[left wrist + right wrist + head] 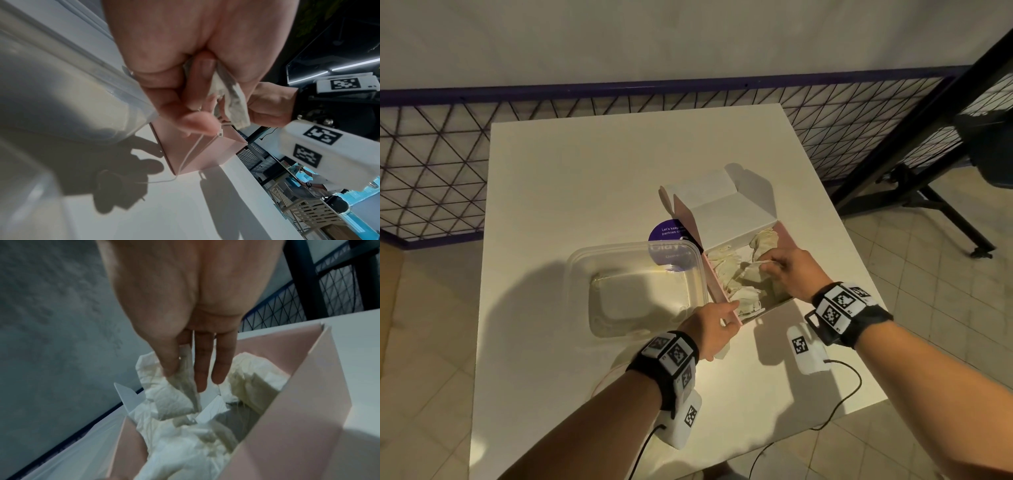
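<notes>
An open pink box [714, 284] stands on the white table [585, 171], its white-lined lid folded back. Several crumpled pale tea bags [736, 274] lie inside. My right hand [787, 270] reaches into the box, and the thumb and fingers pinch one tea bag [180, 395] by its top. My left hand [717, 325] is at the box's near left corner. Its curled fingers hold another tea bag [230, 97], whose white string [191, 154] hangs down past the pink box [205, 151] to the table.
A clear plastic container [637, 287] sits just left of the box, touching it. A purple round label [666, 233] lies behind it. A wire fence [431, 154] borders the table's far side, and a black stand [928, 137] rises on the right. Tiled floor surrounds the table.
</notes>
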Available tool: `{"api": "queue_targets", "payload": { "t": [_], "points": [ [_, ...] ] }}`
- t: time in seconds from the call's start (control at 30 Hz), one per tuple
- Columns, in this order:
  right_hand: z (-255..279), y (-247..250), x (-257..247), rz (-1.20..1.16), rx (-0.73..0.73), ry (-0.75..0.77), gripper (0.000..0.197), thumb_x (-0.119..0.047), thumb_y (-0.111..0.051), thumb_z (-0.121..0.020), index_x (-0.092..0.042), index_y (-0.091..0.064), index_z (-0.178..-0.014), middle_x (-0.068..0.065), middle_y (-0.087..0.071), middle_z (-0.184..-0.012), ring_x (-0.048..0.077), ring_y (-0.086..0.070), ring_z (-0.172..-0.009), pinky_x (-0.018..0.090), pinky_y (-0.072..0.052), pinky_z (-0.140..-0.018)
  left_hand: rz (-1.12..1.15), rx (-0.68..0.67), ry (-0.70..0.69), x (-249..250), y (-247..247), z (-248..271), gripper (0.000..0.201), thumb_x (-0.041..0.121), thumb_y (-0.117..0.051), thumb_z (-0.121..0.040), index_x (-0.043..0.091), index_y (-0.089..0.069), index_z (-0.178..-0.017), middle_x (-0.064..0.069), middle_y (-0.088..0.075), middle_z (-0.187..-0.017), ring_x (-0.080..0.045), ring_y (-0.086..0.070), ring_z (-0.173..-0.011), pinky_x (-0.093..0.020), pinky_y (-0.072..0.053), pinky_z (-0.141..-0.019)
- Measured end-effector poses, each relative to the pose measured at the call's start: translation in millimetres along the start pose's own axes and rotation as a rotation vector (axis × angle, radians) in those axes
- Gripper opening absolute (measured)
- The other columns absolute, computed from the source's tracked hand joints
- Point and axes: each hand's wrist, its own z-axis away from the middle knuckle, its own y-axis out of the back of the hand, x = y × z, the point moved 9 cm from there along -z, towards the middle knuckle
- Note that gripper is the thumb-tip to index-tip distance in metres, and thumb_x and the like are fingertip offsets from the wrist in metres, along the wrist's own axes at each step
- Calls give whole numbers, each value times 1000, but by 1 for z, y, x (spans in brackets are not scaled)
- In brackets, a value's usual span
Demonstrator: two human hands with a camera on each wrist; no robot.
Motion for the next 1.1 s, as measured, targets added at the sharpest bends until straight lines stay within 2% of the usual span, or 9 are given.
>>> {"api": "queue_targets", "payload": {
  "t": [0.1,0.2,0.37,0.5,0.7,0.77,0.87,0.97,1.1],
  "points": [
    [9,1,1,11,-75,21,10,-12,-58,-91,-8,-66,-87,5,-65,-99,21,-59,-90,13,-41,-69,3,-1,2,0,1,0,49,25,-51,-95,28,-43,-143,1,-53,-138,-25,-60,-108,-27,-56,-46],
    [20,-7,5,-23,-174,-6,11,-11,-55,-93,-6,-64,-96,10,-66,-98,24,-60,-92,24,-46,-79,24,-9,11,0,0,0,48,25,-51,-96,27,-43,-143,-2,-51,-139,-27,-57,-112,-27,-55,-46],
    [20,-43,8,107,-288,23,12,-12,-55,-92,-13,-66,-96,4,-67,-95,20,-61,-92,29,-47,-83,43,-2,27,-5,-2,-5,47,28,-51,-95,29,-44,-142,-3,-50,-140,-28,-55,-116,-23,-52,-42],
    [10,-59,7,254,-200,70,20,-11,-55,-90,-13,-70,-104,7,-69,-107,21,-63,-100,22,-44,-83,58,-4,28,-7,-4,-6,47,26,-51,-96,29,-43,-142,-1,-49,-141,-28,-53,-117,-23,-50,-39],
    [9,-67,1,286,-147,125,33,-7,-65,-81,-11,-64,-113,11,-59,-105,24,-60,-93,31,-49,-83,30,-4,31,-8,-4,-5,49,29,-52,-96,30,-42,-143,-1,-47,-142,-30,-53,-118,-28,-55,-47],
    [8,-56,5,152,-69,81,39,-2,-63,-78,-14,-60,-115,7,-51,-110,18,-53,-97,28,-45,-88,38,-11,36,-8,-4,-4,49,29,-51,-96,30,-41,-144,-1,-47,-143,-29,-52,-119,-27,-55,-48],
    [3,-39,26,-120,84,-173,43,-2,-56,-82,-12,-49,-123,7,-47,-126,16,-54,-106,29,-45,-97,31,-17,34,-6,-3,-2,49,28,-50,-96,30,-40,-144,-2,-50,-141,-28,-54,-116,-26,-55,-47],
    [0,-51,36,-17,-56,-332,51,-8,-46,-92,-10,-33,-141,16,-49,-135,31,-51,-121,35,-41,-102,22,-12,25,-5,-2,-2,49,28,-50,-96,29,-40,-144,0,-51,-140,-27,-56,-114,-28,-56,-47],
    [-1,-75,19,107,-216,-280,41,-9,-41,-94,-5,-44,-135,17,-56,-128,32,-52,-120,31,-40,-98,3,9,14,-4,-1,-3,49,29,-51,-96,28,-42,-144,0,-50,-141,-30,-59,-112,-28,-56,-44]
  ]
}}
